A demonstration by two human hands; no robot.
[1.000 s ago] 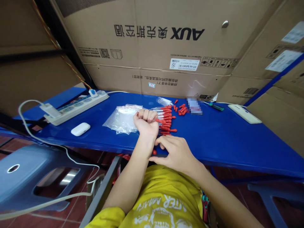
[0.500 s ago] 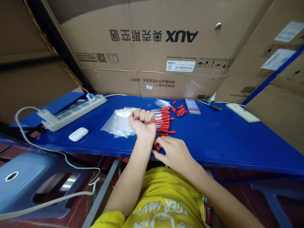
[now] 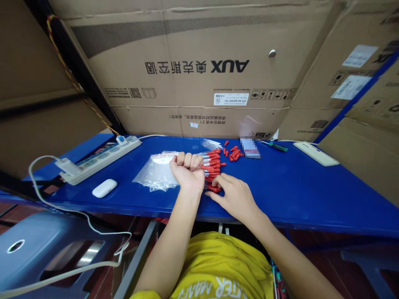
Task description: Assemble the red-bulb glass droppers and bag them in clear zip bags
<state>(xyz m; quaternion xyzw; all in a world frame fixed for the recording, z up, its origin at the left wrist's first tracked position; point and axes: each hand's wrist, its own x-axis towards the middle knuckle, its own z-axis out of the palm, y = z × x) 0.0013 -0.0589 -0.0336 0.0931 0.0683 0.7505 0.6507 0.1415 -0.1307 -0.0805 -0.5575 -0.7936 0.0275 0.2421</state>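
Note:
My left hand (image 3: 187, 170) is a fist closed round a bundle of clear droppers with red rubber bulbs (image 3: 212, 160), whose bulb ends stick out to the right. My right hand (image 3: 234, 195) lies on the blue table (image 3: 296, 187) just right of the fist, its fingertips pinching at a red-bulbed dropper (image 3: 213, 189) at the near side of the pile. A heap of clear plastic bags (image 3: 157, 170) lies left of the fist. Loose red bulbs (image 3: 233, 153) and bare glass tubes (image 3: 212, 144) lie farther back.
A white power strip (image 3: 99, 160) with a cable and a white earbud case (image 3: 104, 187) sit at the left. A green screwdriver (image 3: 276, 145) and a white remote (image 3: 314, 153) lie at the back right. Cardboard boxes (image 3: 199, 70) wall the table's far side.
My right hand has moved from the table's near edge forward to the droppers beside my left fist. The view has tilted upward. The left fist has stayed in place.

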